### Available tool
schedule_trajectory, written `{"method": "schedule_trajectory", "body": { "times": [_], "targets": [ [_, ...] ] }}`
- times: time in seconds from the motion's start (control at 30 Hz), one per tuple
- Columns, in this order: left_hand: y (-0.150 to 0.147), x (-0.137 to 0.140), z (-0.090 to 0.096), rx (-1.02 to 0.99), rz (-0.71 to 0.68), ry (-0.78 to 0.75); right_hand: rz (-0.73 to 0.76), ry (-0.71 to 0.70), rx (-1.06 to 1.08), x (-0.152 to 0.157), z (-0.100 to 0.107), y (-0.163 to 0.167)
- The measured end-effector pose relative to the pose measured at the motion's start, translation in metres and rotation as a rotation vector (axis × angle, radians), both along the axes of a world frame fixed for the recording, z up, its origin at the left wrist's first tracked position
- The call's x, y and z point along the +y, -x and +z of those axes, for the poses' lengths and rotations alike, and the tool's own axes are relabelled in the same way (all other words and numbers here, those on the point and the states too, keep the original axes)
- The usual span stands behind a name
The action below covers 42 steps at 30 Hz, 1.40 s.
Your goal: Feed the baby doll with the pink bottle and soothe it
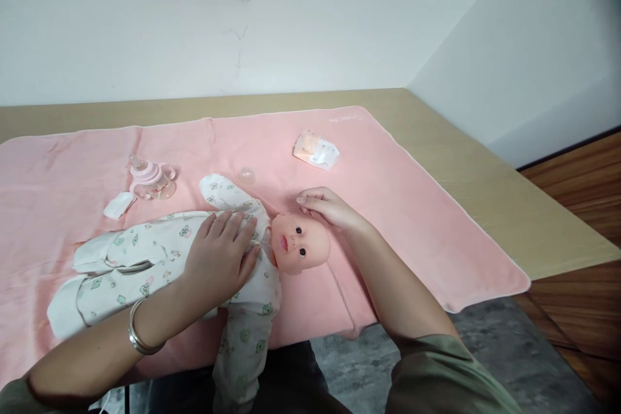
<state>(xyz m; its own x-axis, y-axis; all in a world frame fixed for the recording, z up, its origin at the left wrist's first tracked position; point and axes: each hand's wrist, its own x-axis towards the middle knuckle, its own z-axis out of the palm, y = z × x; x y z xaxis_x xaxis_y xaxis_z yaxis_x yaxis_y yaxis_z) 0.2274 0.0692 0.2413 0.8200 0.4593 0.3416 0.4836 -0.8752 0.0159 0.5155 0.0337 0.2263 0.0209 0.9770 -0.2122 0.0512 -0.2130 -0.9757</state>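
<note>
A baby doll lies on its back on a pink blanket, its bald head to the right and its legs to the left. It wears a white sleepsuit with small green and pink prints. My left hand rests flat on the doll's chest, fingers stretched out and slightly apart. Just beyond the head is my right hand, its fingers loosely bent and nothing seen in them. Whether it touches the head I cannot tell. One sleeve of the sleepsuit hangs over the near edge of the table.
A pink-handled baby bottle with a teat stands beyond the doll's legs, beside a small white packet. A clear dome-shaped cap and a printed white packet lie on the blanket farther back. The wooden table meets a white wall.
</note>
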Motion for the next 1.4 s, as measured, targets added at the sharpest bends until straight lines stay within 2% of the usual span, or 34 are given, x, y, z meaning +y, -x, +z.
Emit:
{"method": "schedule_trajectory", "body": {
  "times": [0.27, 0.77, 1.0, 1.4],
  "targets": [
    [0.0, 0.0, 0.002, -0.003, -0.006, -0.012, -0.083, -0.064, 0.135, -0.003, 0.003, 0.001],
    [-0.001, 0.0, 0.002, 0.009, 0.004, -0.017, -0.027, 0.029, 0.083, 0.003, -0.005, 0.008],
    [-0.001, 0.0, 0.001, 0.009, -0.007, -0.015, 0.04, 0.043, 0.073, 0.002, -0.004, 0.007],
    [0.001, 0.0, 0.001, 0.013, -0.006, -0.034, 0.046, 0.117, 0.068, 0.001, -0.001, 0.009]
  ]
}}
